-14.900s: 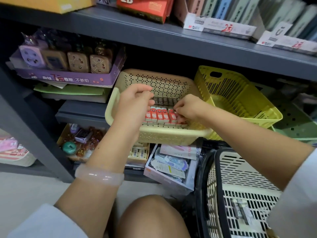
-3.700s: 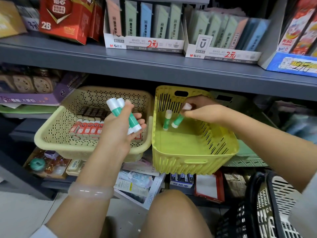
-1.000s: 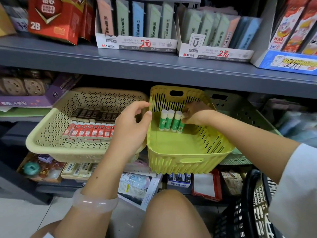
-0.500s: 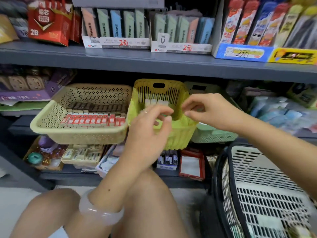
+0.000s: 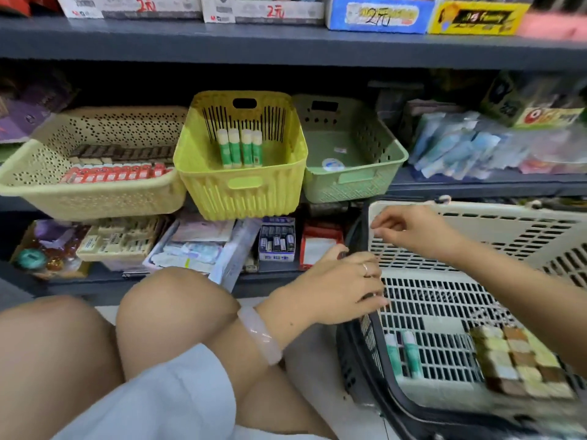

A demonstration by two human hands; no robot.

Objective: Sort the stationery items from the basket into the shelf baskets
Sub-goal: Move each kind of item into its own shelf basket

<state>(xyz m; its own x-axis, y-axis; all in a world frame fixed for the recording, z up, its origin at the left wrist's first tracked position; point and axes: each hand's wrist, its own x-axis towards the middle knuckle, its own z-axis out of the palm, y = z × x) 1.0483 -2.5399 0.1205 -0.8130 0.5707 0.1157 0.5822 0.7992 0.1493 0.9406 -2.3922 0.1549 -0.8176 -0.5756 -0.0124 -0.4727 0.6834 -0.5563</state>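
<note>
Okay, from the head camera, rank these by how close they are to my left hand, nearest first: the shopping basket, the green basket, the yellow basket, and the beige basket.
Measured from the left hand:
1. Shopping basket, lower right; the hand rests on its rim.
2. Green basket, on the shelf just above the hand.
3. Yellow basket, middle of the shelf.
4. Beige basket, far left on the shelf.

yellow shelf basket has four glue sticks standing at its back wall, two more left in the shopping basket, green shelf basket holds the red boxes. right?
Not quite. In the head view the red boxes lie in the beige shelf basket, not the green shelf basket. The rest holds: four glue sticks stand in the yellow shelf basket, and two more lie in the shopping basket.
</note>
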